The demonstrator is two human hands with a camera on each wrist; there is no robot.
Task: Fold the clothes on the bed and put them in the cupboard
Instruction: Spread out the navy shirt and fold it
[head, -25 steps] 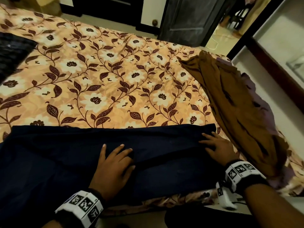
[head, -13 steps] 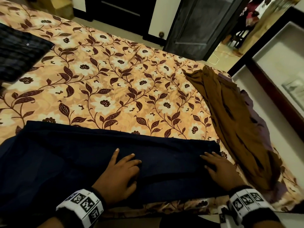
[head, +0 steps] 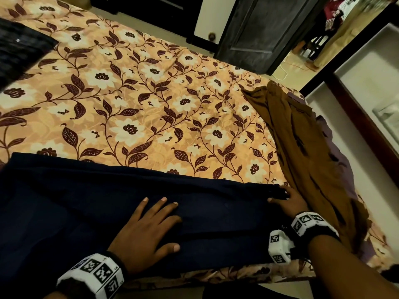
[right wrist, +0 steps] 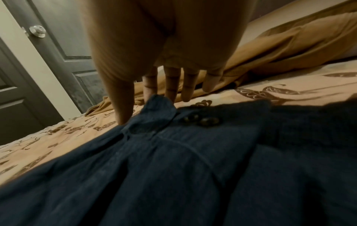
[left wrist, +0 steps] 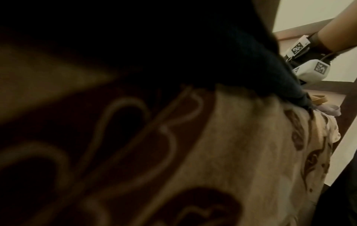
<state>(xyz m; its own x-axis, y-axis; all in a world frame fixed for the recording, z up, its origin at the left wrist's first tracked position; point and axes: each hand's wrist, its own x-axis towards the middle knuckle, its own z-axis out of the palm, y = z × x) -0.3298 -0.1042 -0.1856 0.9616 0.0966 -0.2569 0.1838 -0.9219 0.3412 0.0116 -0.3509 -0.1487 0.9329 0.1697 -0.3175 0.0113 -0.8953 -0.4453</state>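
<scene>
Your left hand [head: 144, 231] lies flat, pinning the navy garment [head: 64, 212]; your right hand [head: 289, 201], fingers straight, grips nothing, squaring its end.

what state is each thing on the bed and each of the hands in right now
navy garment: spread flat along the near bed edge, partly folded
brown garment: crumpled, unfolded, at the right edge
left hand: flat, fingers spread on the navy garment
right hand: fingers straight at its right end
door: ajar

Beyond the navy garment [head: 108, 201] the floral bedsheet [head: 140, 100] lies open; a brown garment [head: 302, 147] crowds the right edge.
</scene>
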